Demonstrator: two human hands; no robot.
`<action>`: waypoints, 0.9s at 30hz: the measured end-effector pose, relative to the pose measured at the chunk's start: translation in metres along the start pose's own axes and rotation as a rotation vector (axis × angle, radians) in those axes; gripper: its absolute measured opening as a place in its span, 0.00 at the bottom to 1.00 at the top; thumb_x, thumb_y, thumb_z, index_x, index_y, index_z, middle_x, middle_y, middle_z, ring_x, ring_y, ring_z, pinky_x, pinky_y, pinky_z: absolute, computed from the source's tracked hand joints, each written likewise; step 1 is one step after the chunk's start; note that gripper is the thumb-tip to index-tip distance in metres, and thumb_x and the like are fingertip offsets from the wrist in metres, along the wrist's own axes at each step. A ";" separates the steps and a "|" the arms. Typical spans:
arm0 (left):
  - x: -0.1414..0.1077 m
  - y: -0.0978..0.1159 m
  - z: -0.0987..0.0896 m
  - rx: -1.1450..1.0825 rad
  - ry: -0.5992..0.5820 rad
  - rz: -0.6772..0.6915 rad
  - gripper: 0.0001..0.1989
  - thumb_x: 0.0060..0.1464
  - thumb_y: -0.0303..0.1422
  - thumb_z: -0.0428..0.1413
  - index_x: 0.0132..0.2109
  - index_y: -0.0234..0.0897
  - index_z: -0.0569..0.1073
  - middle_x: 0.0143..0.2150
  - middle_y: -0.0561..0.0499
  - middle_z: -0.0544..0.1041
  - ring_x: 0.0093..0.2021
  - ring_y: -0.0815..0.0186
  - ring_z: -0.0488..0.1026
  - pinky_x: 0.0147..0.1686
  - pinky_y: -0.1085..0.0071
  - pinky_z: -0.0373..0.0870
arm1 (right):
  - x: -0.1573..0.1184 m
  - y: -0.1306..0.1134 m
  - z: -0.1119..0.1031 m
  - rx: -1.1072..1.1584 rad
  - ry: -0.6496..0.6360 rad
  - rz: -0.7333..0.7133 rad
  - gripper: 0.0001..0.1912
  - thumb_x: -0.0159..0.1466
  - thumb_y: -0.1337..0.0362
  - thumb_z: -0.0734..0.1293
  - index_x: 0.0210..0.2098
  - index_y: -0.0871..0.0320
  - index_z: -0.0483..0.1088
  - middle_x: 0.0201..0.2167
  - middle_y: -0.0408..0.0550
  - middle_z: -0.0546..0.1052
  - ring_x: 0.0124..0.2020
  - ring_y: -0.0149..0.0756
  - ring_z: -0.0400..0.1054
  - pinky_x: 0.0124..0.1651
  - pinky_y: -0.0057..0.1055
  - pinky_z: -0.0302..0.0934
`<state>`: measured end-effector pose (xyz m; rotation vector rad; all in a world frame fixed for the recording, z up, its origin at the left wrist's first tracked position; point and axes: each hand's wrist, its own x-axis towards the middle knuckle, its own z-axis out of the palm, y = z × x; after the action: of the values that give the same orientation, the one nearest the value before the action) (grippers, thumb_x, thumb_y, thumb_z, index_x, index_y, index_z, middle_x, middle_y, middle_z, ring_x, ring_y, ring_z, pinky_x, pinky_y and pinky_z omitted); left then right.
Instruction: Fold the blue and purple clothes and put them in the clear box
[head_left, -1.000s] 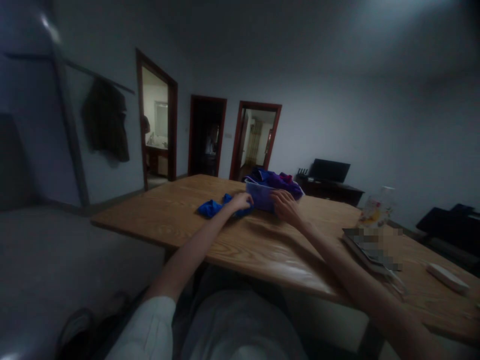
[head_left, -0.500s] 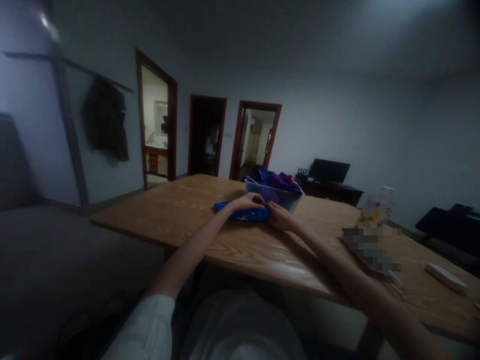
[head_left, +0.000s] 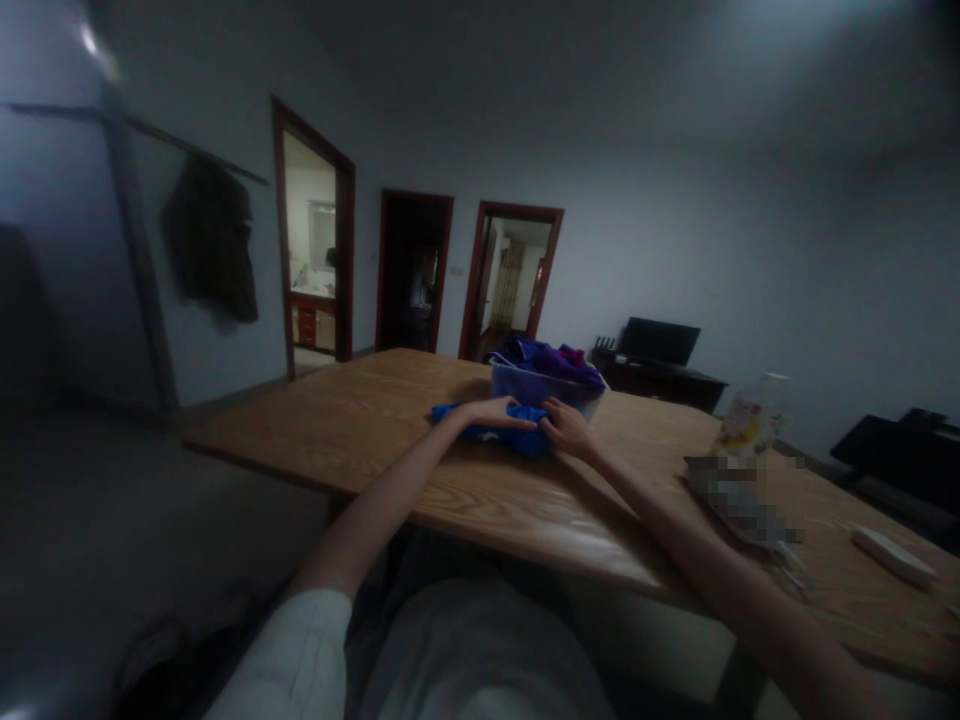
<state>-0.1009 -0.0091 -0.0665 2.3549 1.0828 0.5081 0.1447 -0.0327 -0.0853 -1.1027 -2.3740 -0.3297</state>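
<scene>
A blue garment or cloth with a small white mark point(head_left: 517, 440) lies bunched in a flat strip on the wooden table point(head_left: 360, 430). From the left, my left hand point(head_left: 491, 411) reaches over it, its fingers curled onto the top of the fabric. My right hand point(head_left: 568, 430) grips the cloth's right end with bent fingers. Just behind both hands stands a translucent plastic bin point(head_left: 544, 382), heaped with purple and blue clothes point(head_left: 544, 355). The hands partly cover the cloth and the bin's lower front.
To the right on the table are a clear patterned jug point(head_left: 750, 420), a blurred-out packet point(head_left: 739, 500) and a long white object point(head_left: 892, 555). Behind the table, a TV point(head_left: 660, 341) stands on a dark cabinet point(head_left: 660, 382). A dark jacket point(head_left: 210, 240) hangs on the left wall.
My hands have moved slightly apart, the right one shifting right and its fingers lifting onto the cloth's end. The blue cloth now looks more rumpled and its right part bulges toward me.
</scene>
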 end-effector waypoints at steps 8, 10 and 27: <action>0.002 -0.007 0.001 -0.037 -0.045 0.084 0.22 0.57 0.48 0.59 0.48 0.34 0.78 0.45 0.47 0.80 0.41 0.61 0.76 0.44 0.69 0.70 | -0.004 0.005 0.008 0.243 -0.105 0.089 0.26 0.72 0.47 0.57 0.59 0.59 0.64 0.47 0.57 0.79 0.45 0.48 0.76 0.50 0.39 0.68; 0.001 -0.007 0.001 0.035 0.007 0.075 0.21 0.59 0.47 0.57 0.46 0.33 0.78 0.44 0.47 0.80 0.40 0.61 0.76 0.42 0.70 0.70 | -0.006 0.000 0.003 0.334 -0.124 0.086 0.30 0.69 0.44 0.62 0.61 0.56 0.62 0.52 0.57 0.78 0.48 0.49 0.75 0.52 0.40 0.69; -0.009 0.002 0.008 0.370 0.279 0.001 0.34 0.63 0.61 0.44 0.52 0.35 0.75 0.50 0.40 0.80 0.50 0.51 0.77 0.48 0.65 0.69 | 0.010 0.038 0.023 0.421 -0.033 0.248 0.19 0.66 0.62 0.59 0.51 0.60 0.75 0.48 0.58 0.80 0.49 0.50 0.75 0.54 0.46 0.70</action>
<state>-0.1010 -0.0195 -0.0723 2.6571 1.4041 0.7039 0.1609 0.0078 -0.0989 -1.1790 -2.1615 0.2652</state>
